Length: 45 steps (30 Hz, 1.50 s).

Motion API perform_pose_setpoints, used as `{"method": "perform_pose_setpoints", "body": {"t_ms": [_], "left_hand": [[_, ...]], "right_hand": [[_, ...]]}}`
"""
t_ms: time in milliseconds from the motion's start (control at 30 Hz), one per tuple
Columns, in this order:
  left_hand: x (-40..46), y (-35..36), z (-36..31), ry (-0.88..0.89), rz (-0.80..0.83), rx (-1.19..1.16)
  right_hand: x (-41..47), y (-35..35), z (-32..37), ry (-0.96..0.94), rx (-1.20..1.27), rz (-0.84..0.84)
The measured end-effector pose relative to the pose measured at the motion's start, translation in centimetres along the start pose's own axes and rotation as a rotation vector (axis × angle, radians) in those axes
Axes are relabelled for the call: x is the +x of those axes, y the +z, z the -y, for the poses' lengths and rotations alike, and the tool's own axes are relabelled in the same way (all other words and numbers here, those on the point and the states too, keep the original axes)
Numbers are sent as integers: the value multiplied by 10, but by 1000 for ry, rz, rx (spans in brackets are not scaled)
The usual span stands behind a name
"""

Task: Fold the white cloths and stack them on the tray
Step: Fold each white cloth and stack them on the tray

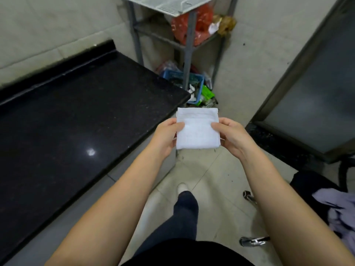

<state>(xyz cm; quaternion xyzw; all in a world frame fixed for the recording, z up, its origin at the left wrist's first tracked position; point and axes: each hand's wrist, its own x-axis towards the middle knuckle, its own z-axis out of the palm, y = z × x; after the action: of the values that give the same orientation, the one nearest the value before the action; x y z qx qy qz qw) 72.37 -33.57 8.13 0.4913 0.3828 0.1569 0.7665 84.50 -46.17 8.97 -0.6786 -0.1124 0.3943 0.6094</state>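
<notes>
Left hand (166,136) pinching the left edge of a folded white cloth (197,129), thumb on top, fingers hidden beneath. Right hand (231,138) gripping the right edge the same way — thumb pressed on the upper face, remaining fingers curled under. Both closed on the cloth, held level in mid-air, 2 bare forearms reaching forward to it. Cloth folded into a neat, roughly square pad, hemmed band along its far edge.

To the left of the cloth, a black stone counter (76,116), glossy, its near corner just beside the left hand. Beyond the cloth, a grey metal rack (189,47) with red bags (201,25) on a shelf and a blue basket (194,81) of clutter at its foot. Right of the cloth, a frosted glass door (317,89). Below the cloth, pale floor tiles (211,179), 1 dark trouser leg and a white shoe (182,188). Far right and lower — lilac fabric (336,208) on a dark seat.
</notes>
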Motion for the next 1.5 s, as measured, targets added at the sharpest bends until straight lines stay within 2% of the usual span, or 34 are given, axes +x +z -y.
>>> {"method": "perform_pose_setpoints", "body": {"t_ms": [233,400,633,800,867,1100,1267,1367,1500], "left_hand": [[141,78,-79,36,50,23],[207,113,-153,146,15,111],[275,123,-266,388,-79,111],[342,125,-356,566,-258,125],[380,126,-388,551,-359,99],[492,113,-453,437,-640,86],[537,92,-450,309,-823,211],[547,86,-436,262,-851,275],[553,84,-421,238,-863,268]], "right_hand": [[132,-54,95,-67,0,-52],[208,-66,172,-152,42,-36],[334,-48,292,-328,46,200],[433,-13,388,-457,-106,373],[479,4,424,-473,-165,448],[615,68,491,-547,-455,479],[668,94,483,-563,-664,512],[682,93,470,-578,-767,553],[691,91,461,-595,-787,578]]}}
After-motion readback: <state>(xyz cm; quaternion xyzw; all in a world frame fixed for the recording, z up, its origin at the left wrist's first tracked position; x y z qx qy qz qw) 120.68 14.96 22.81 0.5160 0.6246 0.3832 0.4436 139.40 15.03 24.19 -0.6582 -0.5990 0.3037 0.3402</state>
